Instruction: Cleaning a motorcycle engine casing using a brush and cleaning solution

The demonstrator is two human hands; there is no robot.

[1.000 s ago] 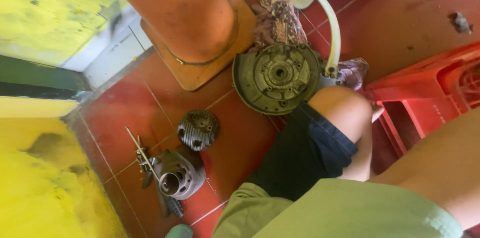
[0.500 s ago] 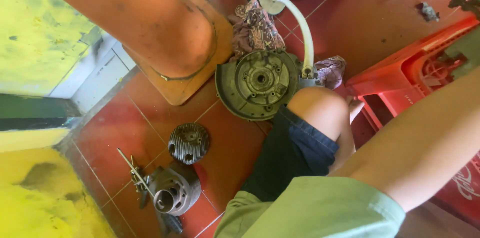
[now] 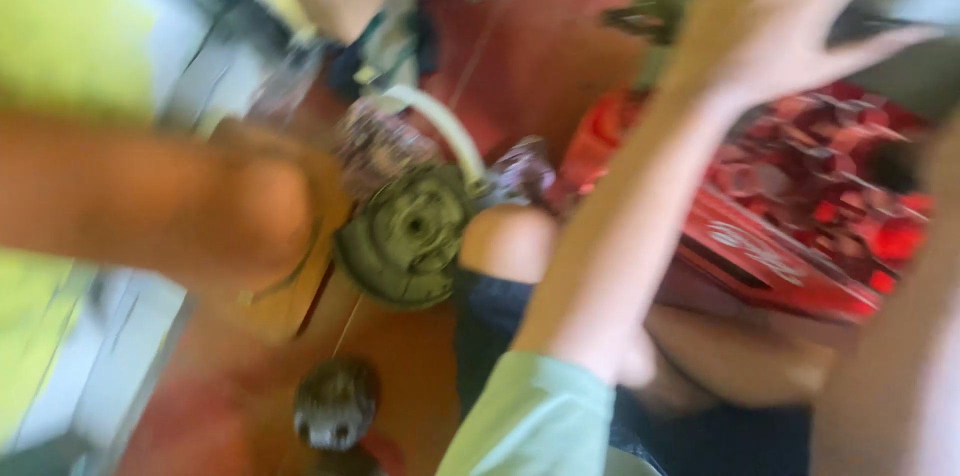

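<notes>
Since half a second ago the right hand (image 3: 790,21) has swung to the upper right, grip spread and empty above the red crate (image 3: 800,196). The round engine plate (image 3: 405,236) now sits mid-frame on the floor (image 3: 530,46). Everything is blurred; the left hand's grip cannot be told.

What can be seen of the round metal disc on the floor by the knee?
The round metal disc lies flat on the red tiled floor, grey-green and grimy, with a raised central hub and ring-shaped ridges, blurred by motion. A pale curved hose arcs over its upper edge. The person's bare knee sits right beside it; whether they touch is unclear. Neither hand touches it.
</notes>
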